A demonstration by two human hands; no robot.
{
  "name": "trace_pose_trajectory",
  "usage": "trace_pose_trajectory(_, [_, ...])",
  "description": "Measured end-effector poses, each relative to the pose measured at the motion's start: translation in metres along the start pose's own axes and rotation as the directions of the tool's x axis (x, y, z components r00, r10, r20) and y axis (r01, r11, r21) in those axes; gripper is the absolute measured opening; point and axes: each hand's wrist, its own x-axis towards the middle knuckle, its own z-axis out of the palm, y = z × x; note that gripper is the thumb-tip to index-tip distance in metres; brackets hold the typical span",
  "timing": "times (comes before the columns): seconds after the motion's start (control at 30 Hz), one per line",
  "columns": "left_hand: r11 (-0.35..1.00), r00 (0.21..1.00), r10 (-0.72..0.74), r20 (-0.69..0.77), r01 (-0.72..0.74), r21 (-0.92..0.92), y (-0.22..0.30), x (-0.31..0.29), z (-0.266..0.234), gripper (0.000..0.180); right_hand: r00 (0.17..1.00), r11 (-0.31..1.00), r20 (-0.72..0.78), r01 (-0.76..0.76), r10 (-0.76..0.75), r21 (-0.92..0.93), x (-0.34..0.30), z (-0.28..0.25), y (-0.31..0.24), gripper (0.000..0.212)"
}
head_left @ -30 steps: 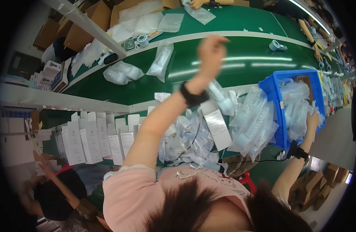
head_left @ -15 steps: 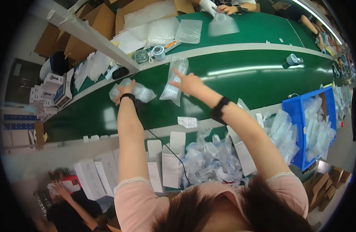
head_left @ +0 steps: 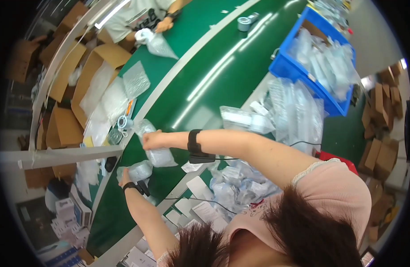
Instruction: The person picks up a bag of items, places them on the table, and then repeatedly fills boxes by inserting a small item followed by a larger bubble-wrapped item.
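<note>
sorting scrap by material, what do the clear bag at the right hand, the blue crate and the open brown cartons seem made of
Clear bag at the right hand: probably plastic film, glossy, since it is see-through and creased.
Blue crate: likely rigid moulded plastic, smooth, from its even colour and thick rim.
Open brown cartons: apparently cardboard, matte, with folded flaps.

Green surface point(head_left: 214, 95) free mid; blue bin point(head_left: 294, 67) obstr. R, white post point(head_left: 75, 158) L.
</note>
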Motion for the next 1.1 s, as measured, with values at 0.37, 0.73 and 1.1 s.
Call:
trace_pose_trajectory(0.37, [0.638, 0.599, 0.726, 0.338, -0.402, -0.656, 0.026, -0.233, 0.014, 0.050, 0.827, 0.833, -0.277, 0.537, -0.490, 0.132, -0.334, -0.157, -0.024, 0.035])
trace_pose_trajectory(0.73, [0.773, -0.173, 0.444, 0.879, -0.422, -0.473, 0.092, -0.588, 0.141, 0.037, 0.069, 0.983, -0.984, -0.067, -0.166, -0.170, -0.565, -0.287, 0.144, 0.083])
trace_pose_trajectory(1.1, [0.015, -0.304, 0.399, 0.865, -0.941, -0.338, -0.021, -0.694, 0.410, 0.058, 0.427, 0.764, -0.874, -0.476, -0.232, -0.435, -0.565, -0.370, 0.245, 0.059])
